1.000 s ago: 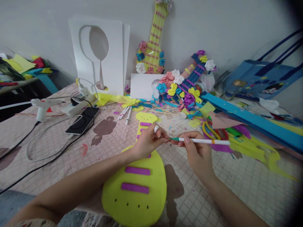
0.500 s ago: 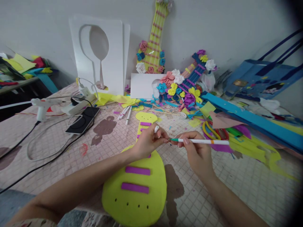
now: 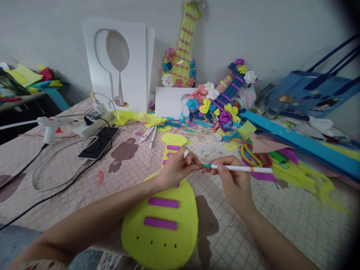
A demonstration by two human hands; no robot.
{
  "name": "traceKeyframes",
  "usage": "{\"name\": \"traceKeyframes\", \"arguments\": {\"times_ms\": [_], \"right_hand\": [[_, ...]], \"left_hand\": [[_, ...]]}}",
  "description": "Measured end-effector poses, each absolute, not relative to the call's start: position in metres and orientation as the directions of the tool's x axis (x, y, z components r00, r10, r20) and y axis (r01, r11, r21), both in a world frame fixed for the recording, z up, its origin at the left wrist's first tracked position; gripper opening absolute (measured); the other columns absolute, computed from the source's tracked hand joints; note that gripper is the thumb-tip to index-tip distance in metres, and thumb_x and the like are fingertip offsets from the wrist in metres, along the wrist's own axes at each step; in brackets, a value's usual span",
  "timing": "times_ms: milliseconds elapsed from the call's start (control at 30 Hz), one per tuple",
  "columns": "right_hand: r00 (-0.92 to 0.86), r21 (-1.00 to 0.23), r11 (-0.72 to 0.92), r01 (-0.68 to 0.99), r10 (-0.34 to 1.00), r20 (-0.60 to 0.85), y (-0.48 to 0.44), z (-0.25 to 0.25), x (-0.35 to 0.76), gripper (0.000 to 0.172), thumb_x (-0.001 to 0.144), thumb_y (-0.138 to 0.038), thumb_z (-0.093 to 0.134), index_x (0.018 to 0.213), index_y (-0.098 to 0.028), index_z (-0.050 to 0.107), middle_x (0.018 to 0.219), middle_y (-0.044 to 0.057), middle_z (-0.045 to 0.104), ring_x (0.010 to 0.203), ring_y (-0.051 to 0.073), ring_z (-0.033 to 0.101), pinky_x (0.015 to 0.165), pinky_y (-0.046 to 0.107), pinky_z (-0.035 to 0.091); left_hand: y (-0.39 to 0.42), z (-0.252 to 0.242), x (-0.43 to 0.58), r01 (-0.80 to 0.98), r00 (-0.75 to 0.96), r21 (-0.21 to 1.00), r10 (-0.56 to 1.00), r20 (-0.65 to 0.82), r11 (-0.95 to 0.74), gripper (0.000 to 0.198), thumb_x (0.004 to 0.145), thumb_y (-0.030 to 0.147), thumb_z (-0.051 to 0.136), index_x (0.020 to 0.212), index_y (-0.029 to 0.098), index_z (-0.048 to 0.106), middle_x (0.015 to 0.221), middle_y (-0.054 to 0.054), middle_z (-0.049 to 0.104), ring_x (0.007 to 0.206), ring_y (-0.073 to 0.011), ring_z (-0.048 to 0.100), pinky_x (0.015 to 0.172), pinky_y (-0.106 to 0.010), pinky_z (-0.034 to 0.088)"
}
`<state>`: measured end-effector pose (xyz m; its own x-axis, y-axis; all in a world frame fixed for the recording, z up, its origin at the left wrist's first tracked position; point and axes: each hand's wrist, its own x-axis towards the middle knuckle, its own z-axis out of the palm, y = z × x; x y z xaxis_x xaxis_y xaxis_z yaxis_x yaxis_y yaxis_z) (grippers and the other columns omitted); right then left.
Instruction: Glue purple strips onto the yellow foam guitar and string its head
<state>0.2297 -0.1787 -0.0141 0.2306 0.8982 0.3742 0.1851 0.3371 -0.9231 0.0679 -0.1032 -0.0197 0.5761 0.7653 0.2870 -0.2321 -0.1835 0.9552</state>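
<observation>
My right hand [image 3: 234,180] is closed around a white felt-tip marker [image 3: 242,168] with a green tip end and an orange band, held level and pointing left. My left hand [image 3: 180,168] is closed too, with a white marker cap [image 3: 186,153] tucked among its fingers. Its thumb and forefinger pinch right at the marker's tip; anything tiny between them is too small to make out. Below the left wrist lies a yellow guitar-shaped cutout [image 3: 168,251] with purple strips [image 3: 161,223] across it and dark holes near its bottom and head.
On the left are a glue gun [image 3: 48,129], a phone [image 3: 98,142], a power strip [image 3: 92,125] and loose cables. Several markers [image 3: 152,137] lie beyond the cutout. Decorated guitars [image 3: 180,63] lean at the back. Scissors [image 3: 251,155] and coloured scraps lie right, before a blue bag [image 3: 315,93].
</observation>
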Motion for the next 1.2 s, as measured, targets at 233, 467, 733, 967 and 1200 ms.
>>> {"name": "traceKeyframes", "arguments": {"times_ms": [233,467,733,967,1200], "right_hand": [[0.232,-0.922,0.346,0.175,0.895,0.381,-0.1793,-0.0134,0.23,0.011,0.091,-0.029,0.054,0.084,-0.022,0.057,0.072,-0.003,0.059,0.07,0.012,0.062,0.065,0.027,0.051],[0.222,-0.92,0.355,0.168,0.896,0.386,-0.1791,-0.0127,0.2302,0.011,0.091,-0.029,0.053,0.084,-0.021,0.057,0.071,-0.002,0.059,0.073,0.013,0.063,0.065,0.028,0.051],[0.22,-0.923,0.349,0.161,0.899,0.378,-0.1798,-0.0136,0.2303,0.01,0.09,-0.029,0.054,0.085,-0.021,0.057,0.072,-0.001,0.06,0.071,0.014,0.062,0.065,0.03,0.051],[0.221,-0.919,0.362,0.157,0.894,0.39,-0.18,-0.013,0.2301,0.009,0.09,-0.028,0.054,0.084,-0.021,0.057,0.073,-0.001,0.059,0.072,0.014,0.061,0.066,0.03,0.052],[0.229,-0.92,0.364,0.145,0.892,0.389,-0.1798,-0.0137,0.2312,0.01,0.09,-0.027,0.054,0.083,-0.021,0.057,0.072,-0.001,0.058,0.073,0.015,0.062,0.061,0.028,0.048]], "left_hand": [[-0.1026,-0.0205,0.0678,-0.217,0.574,0.955,0.765,0.292,-0.201,0.036,0.079,0.023,0.067,0.072,0.02,0.032,0.079,-0.001,0.06,0.074,-0.0124,0.061,0.069,-0.028,0.049],[-0.103,-0.0207,0.0681,-0.261,0.581,0.952,0.762,0.287,-0.159,0.038,0.079,0.024,0.068,0.072,0.02,0.031,0.079,-0.001,0.059,0.074,-0.0121,0.061,0.07,-0.028,0.05],[-0.103,-0.0203,0.0678,-0.252,0.579,0.955,0.766,0.279,-0.158,0.038,0.079,0.027,0.068,0.072,0.02,0.031,0.079,-0.001,0.06,0.074,-0.0126,0.061,0.069,-0.028,0.049],[-0.1039,-0.0185,0.068,-0.24,0.577,0.959,0.772,0.266,-0.151,0.04,0.077,0.028,0.07,0.072,0.02,0.031,0.078,-0.001,0.06,0.073,-0.0123,0.062,0.069,-0.028,0.049],[-0.1032,-0.019,0.0683,-0.273,0.584,0.953,0.766,0.27,-0.129,0.04,0.077,0.027,0.07,0.071,0.019,0.031,0.078,0.0,0.059,0.072,-0.0115,0.061,0.069,-0.028,0.049]]}}
